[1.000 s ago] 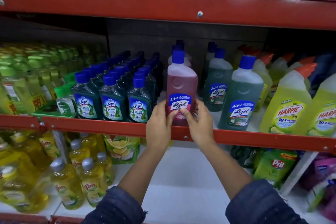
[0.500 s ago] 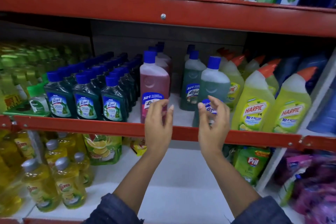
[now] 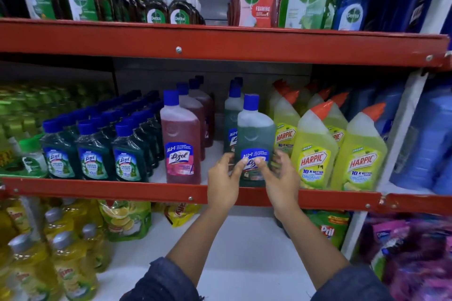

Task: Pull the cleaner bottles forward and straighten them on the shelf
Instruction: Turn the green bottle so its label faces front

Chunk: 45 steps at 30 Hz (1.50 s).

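A green Lizol bottle (image 3: 255, 132) with a blue cap stands upright at the front edge of the middle red shelf (image 3: 122, 190). My left hand (image 3: 223, 183) grips its lower left side and my right hand (image 3: 281, 178) grips its lower right side, fingers over the label. More green Lizol bottles (image 3: 232, 110) stand in a row behind it. To the left, a pink Lizol bottle (image 3: 179, 139) stands upright at the shelf front, with other pink bottles (image 3: 198, 107) lined behind it.
Small dark green Lizol bottles (image 3: 93, 154) fill the shelf's left part. Yellow Harpic bottles (image 3: 315, 151) crowd close on the right. Dettol bottles (image 3: 156, 7) stand on the shelf above. Yellow dish liquid bottles (image 3: 61, 259) and pouches sit on the shelf below.
Both hands let go of the pink Lizol bottle, moved right and closed on the green Lizol bottle at the shelf front. The view shifted right and upward.
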Motion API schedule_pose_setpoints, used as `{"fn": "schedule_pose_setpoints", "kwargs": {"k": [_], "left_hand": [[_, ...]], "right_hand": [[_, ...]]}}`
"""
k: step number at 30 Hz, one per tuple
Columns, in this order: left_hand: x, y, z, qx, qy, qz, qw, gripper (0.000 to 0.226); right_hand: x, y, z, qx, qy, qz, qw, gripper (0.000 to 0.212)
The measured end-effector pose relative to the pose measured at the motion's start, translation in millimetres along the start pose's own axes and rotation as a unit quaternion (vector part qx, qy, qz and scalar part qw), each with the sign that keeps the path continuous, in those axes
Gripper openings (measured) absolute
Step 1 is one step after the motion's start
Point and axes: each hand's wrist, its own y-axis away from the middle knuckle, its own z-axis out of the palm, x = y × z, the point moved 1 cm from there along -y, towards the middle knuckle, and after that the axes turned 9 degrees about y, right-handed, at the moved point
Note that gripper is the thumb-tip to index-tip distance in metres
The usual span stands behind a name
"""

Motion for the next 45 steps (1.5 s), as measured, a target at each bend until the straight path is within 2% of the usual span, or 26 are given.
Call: {"fn": "schedule_pose_setpoints", "kwargs": {"k": [4,20,26,28,32,35,38,42,45], "left_hand": [[1,-3,-7,0.021,0.003,0.003,1.0,0.025],[-1,-5,-20,0.035,0.012,-0.022,0.999,0.028],[3,5,-11,0.064,0.012,-0.014,0.998,0.036],[6,13,-5,0.101,0.009,0.01,0.995,0.034],[20,36,20,0.136,0.01,0.074,0.988,0.026],[30,44,47,0.097,0.041,0.079,0.991,0.025],[39,46,74,0.03,0.08,0.024,0.996,0.028],[54,46,100,-0.085,0.21,-0.109,0.968,0.034],[53,46,110,-0.104,0.212,-0.15,0.96,0.057]], "right_hand": [[-2,1,8,-0.014,-0.004,0.008,1.0,0.046],[-11,6,17,-0.033,-0.056,0.023,0.998,0.039],[-16,14,7,-0.073,-0.086,0.033,0.993,0.05],[-15,17,-1,-0.048,-0.069,0.022,0.996,0.051],[-8,21,-31,0.083,-0.047,-0.046,0.994,0.036],[2,14,-57,0.162,-0.031,-0.083,0.983,0.03],[15,4,-77,0.188,0.006,-0.07,0.98,0.037],[32,-7,-93,0.127,0.014,0.014,0.992,0.051],[37,-10,-98,0.077,0.003,0.045,0.996,0.059]]}}
